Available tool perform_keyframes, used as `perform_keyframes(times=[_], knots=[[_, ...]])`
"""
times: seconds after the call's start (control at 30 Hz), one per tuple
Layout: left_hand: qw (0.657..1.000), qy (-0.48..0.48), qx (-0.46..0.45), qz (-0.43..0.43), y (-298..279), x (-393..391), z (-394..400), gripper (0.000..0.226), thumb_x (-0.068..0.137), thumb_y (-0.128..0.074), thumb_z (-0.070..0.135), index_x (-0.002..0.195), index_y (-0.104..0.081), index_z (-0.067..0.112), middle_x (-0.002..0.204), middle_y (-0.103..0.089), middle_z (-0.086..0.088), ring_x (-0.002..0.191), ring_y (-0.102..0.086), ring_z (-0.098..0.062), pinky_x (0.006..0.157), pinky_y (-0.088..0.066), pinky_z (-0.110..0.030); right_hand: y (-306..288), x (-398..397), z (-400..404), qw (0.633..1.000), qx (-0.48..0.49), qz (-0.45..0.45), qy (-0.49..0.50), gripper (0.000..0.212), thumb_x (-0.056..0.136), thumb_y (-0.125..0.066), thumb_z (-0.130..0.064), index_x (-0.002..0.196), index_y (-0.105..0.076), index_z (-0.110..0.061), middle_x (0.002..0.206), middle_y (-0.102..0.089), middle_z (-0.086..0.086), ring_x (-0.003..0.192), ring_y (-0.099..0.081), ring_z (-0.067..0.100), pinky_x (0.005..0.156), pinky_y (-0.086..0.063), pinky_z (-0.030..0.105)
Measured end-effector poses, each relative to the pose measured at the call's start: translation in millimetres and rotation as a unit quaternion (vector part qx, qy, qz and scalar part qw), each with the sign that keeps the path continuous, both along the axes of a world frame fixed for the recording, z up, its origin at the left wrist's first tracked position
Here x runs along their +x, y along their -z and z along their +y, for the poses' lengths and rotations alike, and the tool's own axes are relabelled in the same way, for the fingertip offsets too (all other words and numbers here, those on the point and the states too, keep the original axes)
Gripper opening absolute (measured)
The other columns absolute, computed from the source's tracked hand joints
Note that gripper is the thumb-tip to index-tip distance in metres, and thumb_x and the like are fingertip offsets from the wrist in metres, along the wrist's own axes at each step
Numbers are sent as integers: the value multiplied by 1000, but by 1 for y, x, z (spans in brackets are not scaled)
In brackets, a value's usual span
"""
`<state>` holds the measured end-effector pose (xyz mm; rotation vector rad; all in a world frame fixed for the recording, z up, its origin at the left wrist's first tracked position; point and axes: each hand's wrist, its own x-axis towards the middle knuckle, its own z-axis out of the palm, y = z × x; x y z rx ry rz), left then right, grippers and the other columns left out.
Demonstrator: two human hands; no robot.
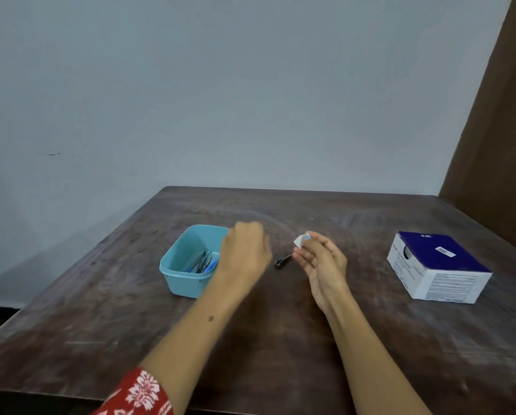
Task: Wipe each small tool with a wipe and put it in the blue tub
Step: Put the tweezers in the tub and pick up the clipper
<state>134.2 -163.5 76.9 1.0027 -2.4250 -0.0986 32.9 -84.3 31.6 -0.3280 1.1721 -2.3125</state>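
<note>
A light blue tub [184,262] stands on the brown table [280,339], left of centre, with several small metal tools [204,260] lying inside. My left hand [246,253] hovers just right of the tub's rim, back toward the camera and blurred, so whether it holds anything stays hidden. My right hand [319,262] pinches a small white and blue wipe packet [301,239] between its fingertips. A small black metal tool [282,261] lies on the table between my two hands.
A blue and white cardboard box [438,266] sits at the right of the table. A grey wall rises behind the far edge. A brown curtain [496,115] hangs at the right.
</note>
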Motion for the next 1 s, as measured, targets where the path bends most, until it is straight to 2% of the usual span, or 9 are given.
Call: perform_keyframes(times=[0.2, 0.37, 0.47, 0.53, 0.6, 0.7, 0.8, 0.87, 1.0], knots=[[996, 59, 50, -34, 38, -22, 9, 28, 89, -56, 26, 109, -60, 8, 102, -65, -14, 97, -61, -32, 80, -49, -39, 1, -1, 0, 1000, 10, 6, -3, 7, 83, -67, -4, 80, -60, -6, 72, -62, 7, 60, -61, 15, 58, -57, 23], [996, 75, 36, -14, 48, -26, 6, 15, 92, -47, 13, 98, -60, 7, 99, -65, -15, 92, -61, -32, 76, -47, -39, 6, -4, -2, 996, 65, 60, 14, 19, 85, -56, 10, 101, -59, -2, 84, -65, 11, 69, -67, 20, 67, -59, 26], [990, 84, 63, 97, 56, -25, 1, 16, 87, -53, 9, 95, -67, 11, 92, -70, -8, 86, -64, -24, 75, -49, -33, 14, -7, -4, 976, 140, 151, 68, 27, 81, -63, 4, 103, -61, -11, 75, -72, 3, 78, -69, 18, 76, -58, 33], [954, 67, 170, 237, 59, -23, 1, 14, 82, -64, 8, 93, -72, 10, 87, -73, -4, 79, -66, -13, 75, -52, -24, 18, -8, -4, 942, 208, 229, 130, 26, 77, -69, -5, 89, -63, -27, 68, -72, -5, 72, -69, 12, 79, -57, 38], [889, 54, 300, 342, 61, -22, 1, 12, 77, -72, 7, 89, -73, 7, 82, -73, -5, 74, -68, -11, 74, -55, -25, 19, -7, -2, 928, 229, 240, 170, 22, 74, -72, -9, 76, -62, -29, 63, -70, -9, 67, -68, 11, 80, -56, 41], [788, 70, 454, 410, 61, -21, 6, 10, 76, -72, 0, 85, -71, 3, 78, -72, -11, 71, -70, -19, 70, -58, -28, 18, -5, -3, 934, 228, 219, 164, 21, 75, -73, -8, 71, -62, -25, 64, -70, -7, 57, -67, 5, 77, -57, 39], [760, 79, 481, 430, 62, -22, 9, 10, 76, -71, -2, 85, -71, 3, 80, -72, -11, 73, -70, -19, 65, -57, -21, 17, -1, -5, 962, 179, 185, 89, 7, 80, -69, -4, 83, -68, -10, 79, -74, 9, 67, -70, 10, 68, -58, 27], [742, 77, 493, 449, 63, -22, 8, 13, 77, -70, -3, 89, -71, 0, 81, -72, -11, 76, -70, -20, 64, -56, -20, 15, 3, -6, 974, 144, 171, 46, 11, 84, -65, -3, 93, -69, -3, 83, -74, 10, 77, -72, 18, 69, -57, 24], [704, 63, 516, 484, 61, -22, 5, 16, 78, -67, -5, 94, -69, -3, 83, -71, -12, 76, -69, -19, 62, -56, -17, 13, 8, -8, 973, 130, 191, 10, 24, 91, -49, -5, 90, -71, -14, 84, -74, 5, 81, -71, 16, 75, -56, 26]])
